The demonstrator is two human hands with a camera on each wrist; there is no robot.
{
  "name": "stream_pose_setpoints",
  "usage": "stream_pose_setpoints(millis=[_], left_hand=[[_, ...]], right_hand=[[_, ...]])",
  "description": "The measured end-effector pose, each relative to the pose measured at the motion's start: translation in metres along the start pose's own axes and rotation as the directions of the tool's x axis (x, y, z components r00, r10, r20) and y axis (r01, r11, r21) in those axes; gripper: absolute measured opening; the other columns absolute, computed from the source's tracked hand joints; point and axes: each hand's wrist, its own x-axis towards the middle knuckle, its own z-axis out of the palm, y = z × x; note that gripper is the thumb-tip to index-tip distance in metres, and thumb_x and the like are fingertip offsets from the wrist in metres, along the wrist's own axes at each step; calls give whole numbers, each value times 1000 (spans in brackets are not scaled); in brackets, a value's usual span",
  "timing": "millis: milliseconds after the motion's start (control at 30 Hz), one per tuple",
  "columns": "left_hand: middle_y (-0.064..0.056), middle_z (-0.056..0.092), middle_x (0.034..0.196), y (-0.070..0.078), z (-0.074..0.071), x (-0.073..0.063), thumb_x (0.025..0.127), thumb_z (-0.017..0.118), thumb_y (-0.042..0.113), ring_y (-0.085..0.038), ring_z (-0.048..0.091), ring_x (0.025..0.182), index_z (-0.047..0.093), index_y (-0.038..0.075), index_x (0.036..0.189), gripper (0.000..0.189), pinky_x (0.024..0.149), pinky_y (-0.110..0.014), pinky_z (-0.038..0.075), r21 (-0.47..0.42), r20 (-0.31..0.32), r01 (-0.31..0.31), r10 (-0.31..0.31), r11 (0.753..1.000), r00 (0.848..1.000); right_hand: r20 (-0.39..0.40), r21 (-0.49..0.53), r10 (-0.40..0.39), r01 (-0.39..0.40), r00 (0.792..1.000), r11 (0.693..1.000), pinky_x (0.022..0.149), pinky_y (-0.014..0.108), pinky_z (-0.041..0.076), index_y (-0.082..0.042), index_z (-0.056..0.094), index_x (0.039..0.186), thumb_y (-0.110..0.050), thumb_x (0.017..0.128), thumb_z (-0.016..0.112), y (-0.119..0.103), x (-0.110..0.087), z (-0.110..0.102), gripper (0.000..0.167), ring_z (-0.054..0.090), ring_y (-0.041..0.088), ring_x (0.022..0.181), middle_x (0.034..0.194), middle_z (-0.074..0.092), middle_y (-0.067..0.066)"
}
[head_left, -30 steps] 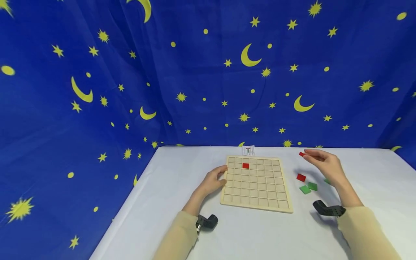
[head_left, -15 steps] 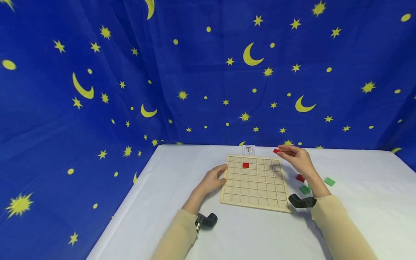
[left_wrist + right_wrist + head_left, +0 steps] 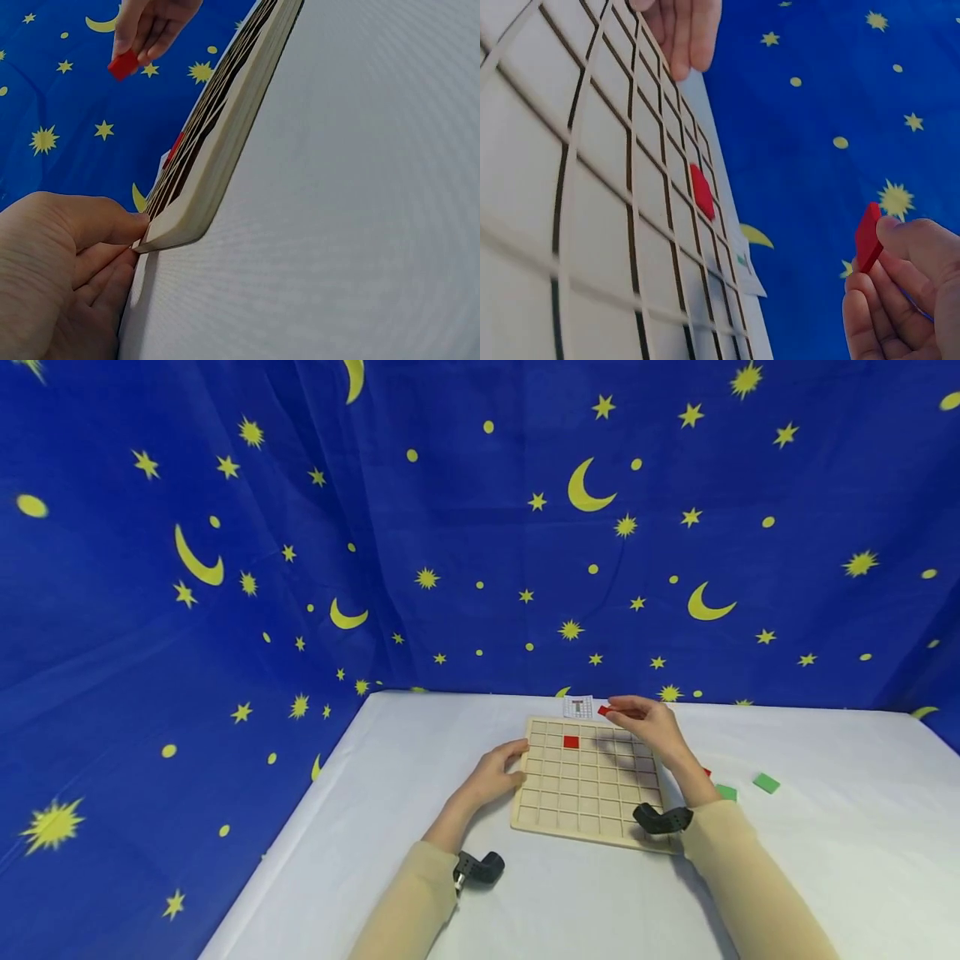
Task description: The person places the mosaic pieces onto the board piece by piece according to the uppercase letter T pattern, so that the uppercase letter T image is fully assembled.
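Note:
A square wooden grid board (image 3: 568,787) lies on the table, with one red tile (image 3: 571,742) in a cell of its second row from the back. My left hand (image 3: 491,774) holds the board at its left edge, thumb and fingers touching the rim. My right hand (image 3: 651,728) is raised above the board's back right part. Between its thumb and fingers it pinches a second red tile (image 3: 868,238), tilted on edge in the right wrist view. Behind the board lies a small printed card (image 3: 577,707) showing a grid with a coloured T-like pattern.
Right of the board lie green tiles (image 3: 767,783) and another red tile (image 3: 707,772), partly hidden by my right forearm. A white cloth (image 3: 840,860) covers the table. A blue curtain (image 3: 465,527) with yellow moons and stars stands behind and to the left.
My right hand has moved left with the red tile, from above the loose tiles to over the board's back right part. The left hand stays at the board's edge.

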Motion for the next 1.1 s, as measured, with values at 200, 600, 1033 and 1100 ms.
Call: stream_pose_setpoints(millis=[200, 600, 1033, 1100], left_hand=[[-16, 50, 134, 0, 2, 0, 84, 61, -3, -27, 44, 127, 41, -4, 139, 58, 108, -32, 33, -9, 0, 3, -3, 1000, 1000], [-14, 50, 135, 0, 5, 0, 85, 62, -3, -25, 44, 128, 41, -3, 139, 58, 108, -30, 33, 1, 4, 19, -19, 1000, 1000], [-13, 50, 136, -2, 0, 2, 84, 62, -1, -24, 43, 128, 42, -1, 139, 59, 108, -30, 33, -2, -6, 35, -35, 999, 999], [-13, 50, 135, -2, 0, 1, 84, 62, -1, -24, 43, 128, 42, -1, 139, 59, 108, -30, 33, -3, -7, 37, -37, 999, 999]], right_hand=[[15, 31, 2, -3, 1000, 1000, 85, 41, 54, 3, 60, 123, -30, 89, 66, 4, 6, 17, 48, 62, 25, 100, 115, 63, 18], [38, -56, -71, 73, 997, 996, 78, 27, 55, 4, 64, 116, -16, 87, 69, 35, 1, 35, 35, 64, 26, 94, 108, 67, 15], [59, -216, -112, 122, 992, 969, 76, 38, 53, 1, 68, 109, -10, 83, 72, 32, 0, 41, 28, 63, 23, 86, 101, 68, 12], [62, -234, -131, 142, 989, 962, 77, 40, 53, 1, 68, 109, -9, 83, 72, 33, -1, 43, 29, 63, 23, 87, 100, 68, 11]])
